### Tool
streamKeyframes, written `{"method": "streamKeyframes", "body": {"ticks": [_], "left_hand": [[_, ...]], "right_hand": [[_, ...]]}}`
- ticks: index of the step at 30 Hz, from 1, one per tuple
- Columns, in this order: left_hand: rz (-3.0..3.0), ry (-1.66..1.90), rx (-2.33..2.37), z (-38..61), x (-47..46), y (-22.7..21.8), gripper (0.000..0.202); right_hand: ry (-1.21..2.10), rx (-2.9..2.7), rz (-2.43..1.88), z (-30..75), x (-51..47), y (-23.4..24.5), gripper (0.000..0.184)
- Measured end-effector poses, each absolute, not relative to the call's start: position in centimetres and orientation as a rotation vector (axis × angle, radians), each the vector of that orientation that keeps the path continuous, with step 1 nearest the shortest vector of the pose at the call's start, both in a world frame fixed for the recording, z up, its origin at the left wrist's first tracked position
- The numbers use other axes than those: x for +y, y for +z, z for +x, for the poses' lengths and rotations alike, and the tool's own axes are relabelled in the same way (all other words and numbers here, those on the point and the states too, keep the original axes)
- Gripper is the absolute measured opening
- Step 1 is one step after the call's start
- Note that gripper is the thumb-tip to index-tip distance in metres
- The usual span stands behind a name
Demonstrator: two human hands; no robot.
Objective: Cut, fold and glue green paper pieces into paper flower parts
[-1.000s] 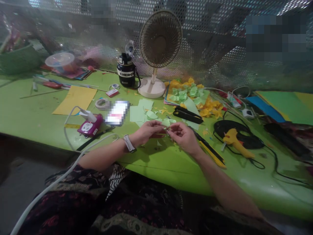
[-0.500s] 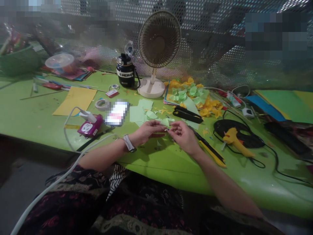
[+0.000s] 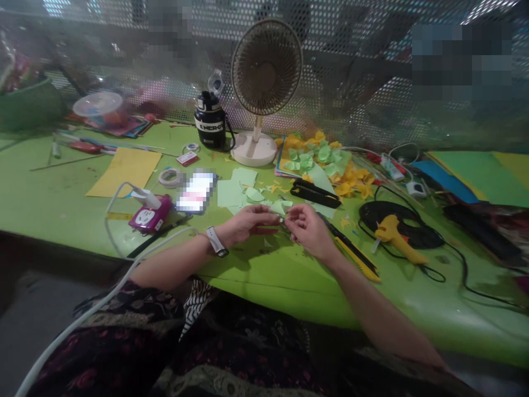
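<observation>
Two bare hands (image 3: 281, 226) work close together just above the table (image 3: 289, 281), fingertips meeting over a tiny pale item (image 3: 281, 219), too small to make out. The left hand (image 3: 252, 223), with a white-banded smartwatch (image 3: 215, 241) on its wrist, pinches the item from one side. The right hand (image 3: 309, 231) curls in and pinches it from the other. Neither hand is relaxed or open.

Just beyond the fingers lie pale green paper scraps (image 3: 278, 207) and cut sheets of pale green paper (image 3: 230, 193). To the right of the hands, a yellow-and-black utility knife (image 3: 357, 259) rests on the table, and a black hot-glue-gun cable (image 3: 397, 223) coils around a yellow glue gun (image 3: 394, 234). Farther back sits a heap of yellow and green paper petals (image 3: 324, 160), with a black scissor-like tool (image 3: 314, 194) just in front of it.

To the left are a magenta power socket (image 3: 149, 214) with a white cable (image 3: 118, 204), a blurred phone (image 3: 195, 192), a roll of tape (image 3: 170, 177) and a yellow paper sheet (image 3: 124, 172). A cream desk fan (image 3: 266, 69) stands beside a black ENERGY bottle (image 3: 210, 120).
</observation>
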State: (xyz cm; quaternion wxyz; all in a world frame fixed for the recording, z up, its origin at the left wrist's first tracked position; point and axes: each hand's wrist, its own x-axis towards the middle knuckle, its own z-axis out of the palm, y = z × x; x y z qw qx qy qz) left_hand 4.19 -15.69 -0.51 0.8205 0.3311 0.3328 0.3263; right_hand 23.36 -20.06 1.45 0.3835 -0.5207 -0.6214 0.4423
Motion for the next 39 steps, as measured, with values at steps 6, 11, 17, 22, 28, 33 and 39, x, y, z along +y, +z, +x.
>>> {"method": "streamKeyframes", "body": {"ticks": [6, 11, 17, 22, 28, 33, 39], "left_hand": [[0.692, 0.692, 0.745, 4.38, -15.82, -0.20, 0.021], [0.682, 0.702, 0.734, 4.38, -15.85, -0.23, 0.020], [0.671, 0.677, 0.712, 4.35, -15.99, 0.35, 0.018], [0.668, 0.680, 0.716, 4.42, -16.05, 0.17, 0.020], [0.667, 0.698, 0.705, 4.41, -15.99, -0.07, 0.021], [0.660, 0.734, 0.681, 4.46, -15.94, 0.06, 0.020], [0.620, 0.829, 0.688, 4.52, -15.61, -0.23, 0.022]], "right_hand": [[1.101, -1.623, -1.326, 23.35, -20.20, 1.33, 0.029], [1.088, -1.642, -1.287, 23.35, -20.22, 1.62, 0.030], [1.112, -1.624, -1.290, 23.47, -20.22, 1.39, 0.038], [1.186, -1.538, -1.290, 23.21, -20.48, 1.62, 0.043], [1.174, -1.550, -1.259, 23.12, -20.52, 1.92, 0.041], [1.152, -1.514, -1.234, 23.35, -20.24, 1.68, 0.042], [1.092, -1.619, -1.346, 23.38, -20.52, 2.18, 0.043]]}}
